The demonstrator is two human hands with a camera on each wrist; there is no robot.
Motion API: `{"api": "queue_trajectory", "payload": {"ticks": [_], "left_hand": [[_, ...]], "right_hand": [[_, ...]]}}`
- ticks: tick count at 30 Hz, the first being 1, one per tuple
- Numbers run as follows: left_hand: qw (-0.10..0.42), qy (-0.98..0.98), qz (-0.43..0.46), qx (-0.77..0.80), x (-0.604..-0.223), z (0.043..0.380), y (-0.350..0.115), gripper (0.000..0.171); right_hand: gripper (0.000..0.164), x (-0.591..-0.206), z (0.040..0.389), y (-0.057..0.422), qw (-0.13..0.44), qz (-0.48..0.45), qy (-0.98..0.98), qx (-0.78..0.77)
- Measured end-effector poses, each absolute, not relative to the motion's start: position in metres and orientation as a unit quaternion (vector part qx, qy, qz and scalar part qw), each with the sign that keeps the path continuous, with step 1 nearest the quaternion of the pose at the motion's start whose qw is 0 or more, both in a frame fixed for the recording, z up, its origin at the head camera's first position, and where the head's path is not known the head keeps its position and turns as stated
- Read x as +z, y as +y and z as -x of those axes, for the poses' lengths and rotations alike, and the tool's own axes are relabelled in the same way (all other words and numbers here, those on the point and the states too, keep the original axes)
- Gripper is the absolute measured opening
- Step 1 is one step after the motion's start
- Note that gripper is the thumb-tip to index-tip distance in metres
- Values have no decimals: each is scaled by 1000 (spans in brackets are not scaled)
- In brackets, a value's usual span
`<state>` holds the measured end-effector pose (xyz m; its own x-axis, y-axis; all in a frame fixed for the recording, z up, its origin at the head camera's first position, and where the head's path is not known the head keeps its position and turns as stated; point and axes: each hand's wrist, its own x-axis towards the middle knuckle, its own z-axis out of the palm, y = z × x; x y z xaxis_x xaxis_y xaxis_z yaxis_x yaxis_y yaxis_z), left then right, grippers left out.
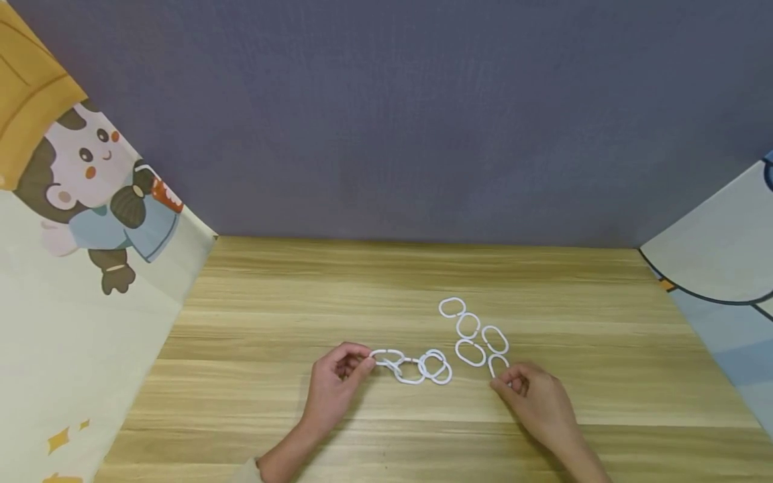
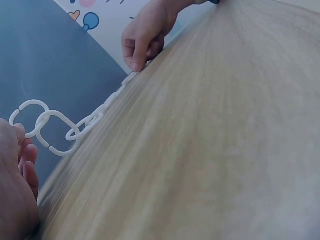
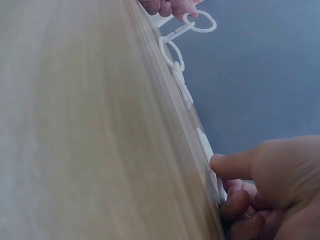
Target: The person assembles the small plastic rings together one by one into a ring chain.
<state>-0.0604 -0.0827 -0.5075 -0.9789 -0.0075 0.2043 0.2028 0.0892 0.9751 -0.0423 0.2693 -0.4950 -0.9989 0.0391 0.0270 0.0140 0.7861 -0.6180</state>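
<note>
A short chain of white plastic oval links (image 1: 410, 382) lies left of centre on the table. My left hand (image 1: 338, 376) pinches its end link between thumb and fingers. In the left wrist view, that end link (image 2: 33, 101) is raised and the other links trail down to the tabletop. To the right, my right hand (image 1: 537, 399) pinches the lower edge of a separate white link (image 1: 498, 356). The right wrist view shows thumb and fingertips on this link (image 3: 204, 142) close to the table surface.
Several loose white links lie between and beyond the hands, among them a far link (image 1: 453, 299) and a nearer link (image 1: 470, 365). All rest on a wood-grain table (image 1: 290, 288). A dark grey panel (image 1: 386, 134) stands behind, with cartoon-printed walls at both sides.
</note>
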Motion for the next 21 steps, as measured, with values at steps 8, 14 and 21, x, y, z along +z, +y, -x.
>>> {"api": "queue_trajectory", "payload": {"ticks": [8,14,21], "left_hand": [[78,-730,75,-674,-508,61,-83,9],[77,-732,71,-673,-508,61,-83,9],[73,-732,65,-674,-508,61,-83,9]], "right_hand": [[16,-496,43,272,39,14,-929,367],[12,-492,44,276,54,47,-922,380],[10,-484,45,279,25,128,-904,407]]}}
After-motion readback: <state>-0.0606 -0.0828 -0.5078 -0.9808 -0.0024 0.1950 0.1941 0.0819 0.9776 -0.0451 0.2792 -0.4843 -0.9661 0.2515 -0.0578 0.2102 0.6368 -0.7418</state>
